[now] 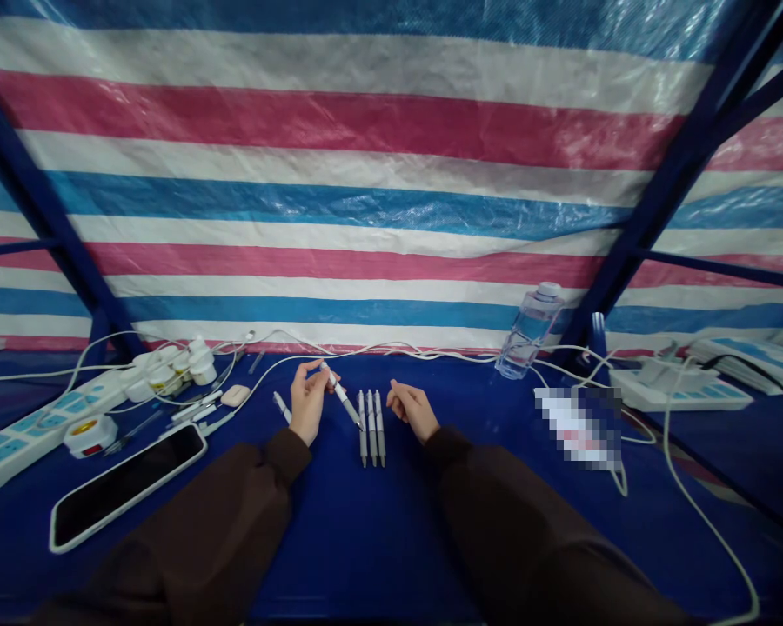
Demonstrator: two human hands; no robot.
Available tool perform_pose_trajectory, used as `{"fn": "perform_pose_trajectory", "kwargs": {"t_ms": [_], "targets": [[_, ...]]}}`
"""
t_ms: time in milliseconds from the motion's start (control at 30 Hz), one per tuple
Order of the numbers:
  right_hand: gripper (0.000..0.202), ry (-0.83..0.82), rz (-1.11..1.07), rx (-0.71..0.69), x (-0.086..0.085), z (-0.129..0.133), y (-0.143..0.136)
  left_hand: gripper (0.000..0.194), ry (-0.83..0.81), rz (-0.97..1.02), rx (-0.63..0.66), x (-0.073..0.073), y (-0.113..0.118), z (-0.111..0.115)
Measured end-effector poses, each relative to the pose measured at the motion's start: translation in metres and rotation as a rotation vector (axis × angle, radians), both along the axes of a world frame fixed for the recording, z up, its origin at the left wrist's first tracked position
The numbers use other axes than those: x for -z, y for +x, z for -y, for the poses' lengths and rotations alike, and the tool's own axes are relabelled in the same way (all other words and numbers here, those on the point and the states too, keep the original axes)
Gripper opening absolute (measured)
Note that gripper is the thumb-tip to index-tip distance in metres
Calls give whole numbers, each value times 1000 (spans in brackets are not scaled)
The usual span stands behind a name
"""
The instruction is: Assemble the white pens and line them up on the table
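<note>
My left hand [309, 402] pinches the upper end of a white pen [343, 396], which slants down to the right with its grey tip near the top of a row of pens. Three white and grey pens [371, 428] lie side by side, upright in view, on the blue table [365, 539]. Just right of them is my right hand [412, 409], its fingers curled in; whether anything is between them is hidden. Another pen [282, 407] lies beside my left wrist, partly covered by the hand.
At the left are a phone [127, 487], a power strip [39, 426] with chargers, and an earphone case [236, 396]. At the right stand a clear bottle [528, 335] and another power strip [682, 391]. White cables run along the back.
</note>
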State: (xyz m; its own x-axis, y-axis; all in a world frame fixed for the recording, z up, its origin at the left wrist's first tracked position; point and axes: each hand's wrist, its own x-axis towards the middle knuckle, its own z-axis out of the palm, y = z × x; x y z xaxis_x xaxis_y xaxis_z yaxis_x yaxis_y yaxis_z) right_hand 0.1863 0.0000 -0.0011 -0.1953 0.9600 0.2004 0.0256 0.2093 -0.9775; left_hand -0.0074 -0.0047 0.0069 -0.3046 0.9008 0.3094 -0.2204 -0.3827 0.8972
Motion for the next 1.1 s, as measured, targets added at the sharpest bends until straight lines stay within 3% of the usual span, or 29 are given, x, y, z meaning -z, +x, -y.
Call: {"fn": "perform_pose_trajectory", "kwargs": {"t_ms": [400, 1100], "targets": [[49, -18, -4, 19, 0, -1, 0, 41, -17, -118, 21, -4, 2, 4], [49, -6, 10, 29, 2, -2, 0, 42, -28, -116, -13, -3, 2, 3]]}}
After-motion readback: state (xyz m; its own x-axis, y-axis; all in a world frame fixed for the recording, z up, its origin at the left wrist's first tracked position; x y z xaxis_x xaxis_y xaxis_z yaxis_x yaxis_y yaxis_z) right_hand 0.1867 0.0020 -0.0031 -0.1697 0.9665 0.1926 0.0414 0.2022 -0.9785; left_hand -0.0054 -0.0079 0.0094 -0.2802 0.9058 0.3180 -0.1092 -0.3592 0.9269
